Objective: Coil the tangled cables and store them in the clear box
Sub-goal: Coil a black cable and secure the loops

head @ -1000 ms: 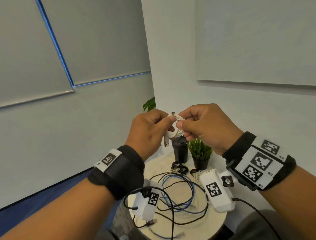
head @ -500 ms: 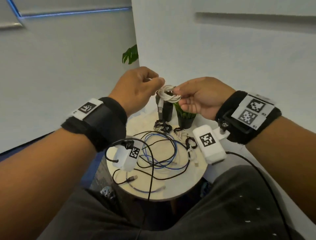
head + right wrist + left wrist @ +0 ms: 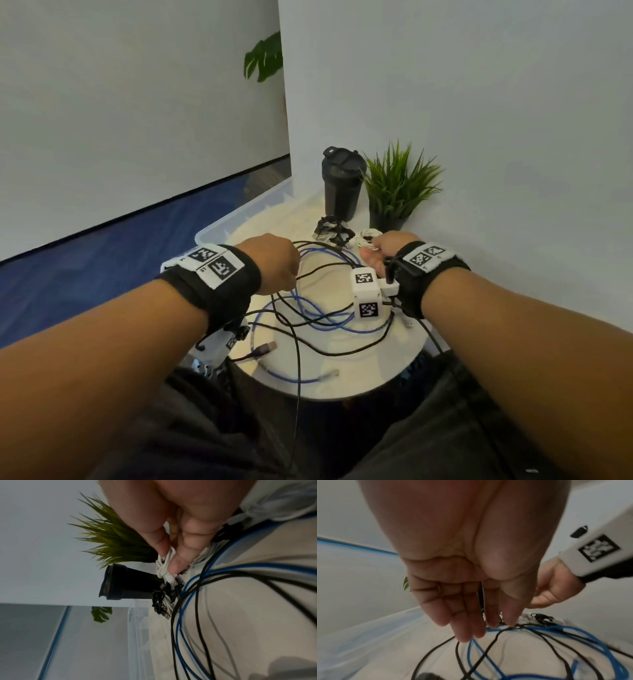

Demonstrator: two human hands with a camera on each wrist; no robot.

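My right hand (image 3: 373,249) pinches a small coiled white cable (image 3: 162,566) between thumb and fingers and holds it low at the far side of the round table (image 3: 359,373), beside a coiled black cable bundle (image 3: 330,229). My left hand (image 3: 488,627) hangs over the tangle with its fingers straight, the tips touching a blue cable (image 3: 329,318) and a black cable (image 3: 342,349), gripping neither. Both loose cables lie looped and crossed on the tabletop. The clear box (image 3: 239,219) stands against the table's left edge.
A black tumbler (image 3: 342,186) and a small potted plant (image 3: 397,192) stand at the table's back against the white wall. My knees are under the near edge. Blue carpet lies to the left beyond the box.
Both hands have dropped from chest height to the table. The left hand has let go of the white coil; the right hand alone has carried it down beside the black bundle.
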